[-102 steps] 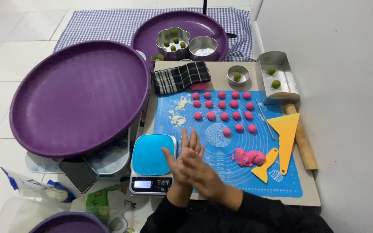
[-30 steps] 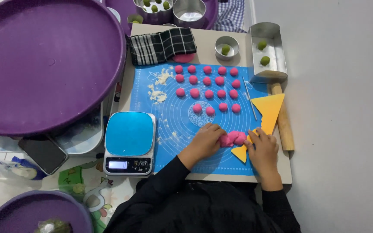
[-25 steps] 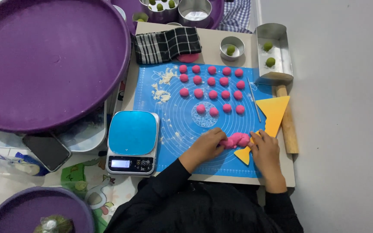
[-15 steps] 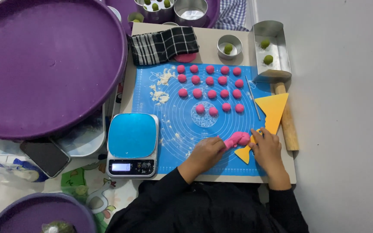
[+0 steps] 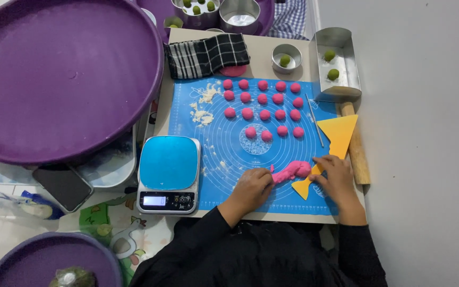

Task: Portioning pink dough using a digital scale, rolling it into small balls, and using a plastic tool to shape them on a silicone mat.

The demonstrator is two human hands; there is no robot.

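Between my two hands lies the lump of pink dough [image 5: 292, 171], stretched into a short log on the blue silicone mat [image 5: 224, 149]. My left hand [image 5: 252, 188] has its fingers curled together and pinched on the log's near end, I judge to pull a piece off. My right hand [image 5: 338, 176] rests with fingers together and flat beside the log's far end, over the small yellow scraper [image 5: 304, 188], seemingly steadying things; I cannot tell whether it grips anything.

Farther up the mat, pink dough balls [image 5: 264, 114] sit in neat rows, kept apart so they do not stick. A digital scale [image 5: 168, 174] with a blue platform stands just left of my left hand, close by for weighing. A larger yellow scraper [image 5: 338, 134] and wooden rolling pin [image 5: 356, 150] lie at the mat's right edge.
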